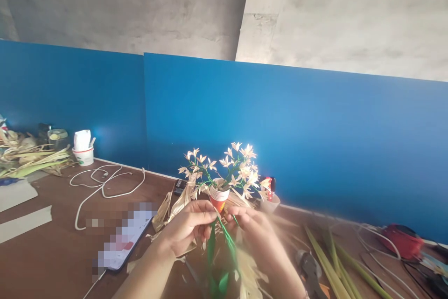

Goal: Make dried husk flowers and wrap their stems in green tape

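Observation:
In front of me my left hand [189, 224] pinches a thin green-wrapped stem [229, 243] between thumb and forefinger. My right hand [254, 229] is closed beside it, thumb and fingers around a short green stem end [235, 219]. Below my left fingers hangs a strip of green tape [211, 247], with more green tape [223, 282] lower down. Pale dried husk [250, 273], blurred, shows under my right wrist. Just beyond both hands stands a red and white paper cup [219, 195] holding several green stems with cream husk flowers [245, 173].
A phone [128, 238] lies left of my hands, near a white cable [101, 187]. Husks [38, 156] and a white tub [84, 154] are at the far left. On the right are a dark tool [310, 268], long green leaves [332, 261] and a red pouch [401, 240]. A blue partition [297, 140] borders the table.

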A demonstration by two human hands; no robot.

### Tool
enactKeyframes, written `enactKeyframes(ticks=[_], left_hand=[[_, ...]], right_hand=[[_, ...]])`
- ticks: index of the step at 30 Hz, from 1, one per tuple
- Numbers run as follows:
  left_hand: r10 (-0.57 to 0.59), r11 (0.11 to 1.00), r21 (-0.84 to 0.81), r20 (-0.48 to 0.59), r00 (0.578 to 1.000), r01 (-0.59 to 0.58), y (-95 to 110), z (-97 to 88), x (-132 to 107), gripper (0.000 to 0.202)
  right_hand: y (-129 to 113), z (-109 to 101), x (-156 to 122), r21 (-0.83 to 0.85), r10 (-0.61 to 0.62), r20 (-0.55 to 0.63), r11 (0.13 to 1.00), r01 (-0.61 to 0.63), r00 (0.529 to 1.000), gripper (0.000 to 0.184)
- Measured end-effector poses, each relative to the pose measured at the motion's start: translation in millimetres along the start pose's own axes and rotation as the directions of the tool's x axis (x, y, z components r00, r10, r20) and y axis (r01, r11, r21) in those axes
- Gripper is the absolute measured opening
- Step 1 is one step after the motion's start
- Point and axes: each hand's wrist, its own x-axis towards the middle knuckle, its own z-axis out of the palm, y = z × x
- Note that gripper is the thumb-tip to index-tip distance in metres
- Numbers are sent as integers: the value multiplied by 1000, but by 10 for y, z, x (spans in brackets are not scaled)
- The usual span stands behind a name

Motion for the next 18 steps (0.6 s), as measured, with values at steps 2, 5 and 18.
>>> enactKeyframes(ticks=[2,5,18], left_hand=[[-15,999,36,-8,1000,15,-4,7,0,23],[-2,991,134,-46,999,8,-5,32,-1,22],[267,854,516,-328,906,-65,-41,118,42,16]], right_hand=[[32,7,11,129,109,94,984,-120,990,21],[30,23,20,261,202,160,935,-239,966,26],[-208,192,-204,-770,-227,35,615,171,973,26]])
